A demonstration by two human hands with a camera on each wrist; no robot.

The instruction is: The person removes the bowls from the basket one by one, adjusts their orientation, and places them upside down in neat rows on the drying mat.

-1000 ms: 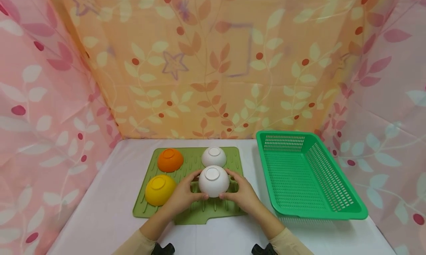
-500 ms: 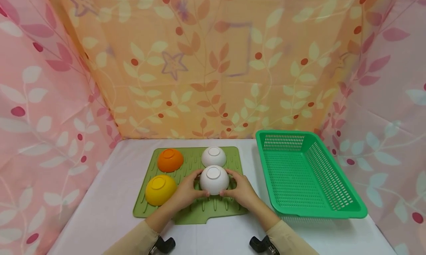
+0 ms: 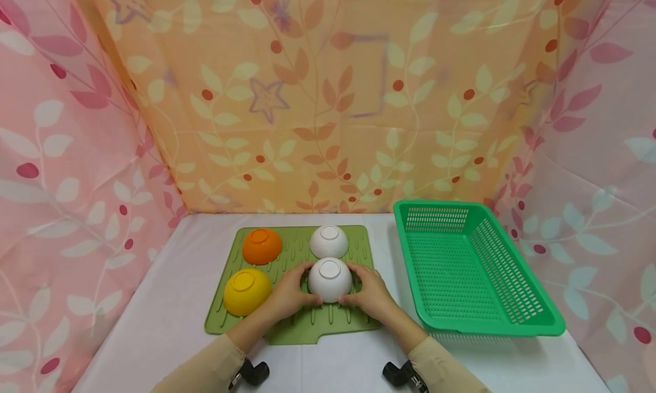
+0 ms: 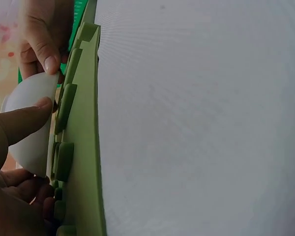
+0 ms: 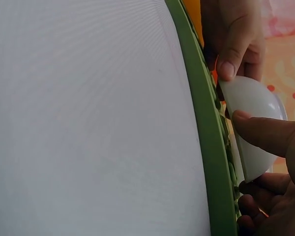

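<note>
An upside-down white bowl (image 3: 330, 281) is held between both hands, low over the green drying mat (image 3: 302, 335). My left hand (image 3: 290, 290) grips its left side, thumb near the rim at the front and fingers round the back. On the opposite side my right hand (image 3: 370, 291) holds it the same way. Both wrist views show the thumbs on the white bowl (image 4: 32, 125) close to its rim, right beside the mat's raised ridges. Directly behind it a second white bowl (image 3: 329, 242) rests upside down on the mat.
Left on the mat, an orange bowl (image 3: 262, 246) lies upside down behind a yellow bowl (image 3: 247, 292), also inverted. To the right stands a green perforated basket (image 3: 429, 302) on the white-covered table (image 3: 169, 307). Patterned curtains (image 3: 318, 154) enclose the back and sides.
Both hands have shifted the held white bowl slightly down and to the right, toward the mat, keeping their grip. The other bowls and the basket stay in place.
</note>
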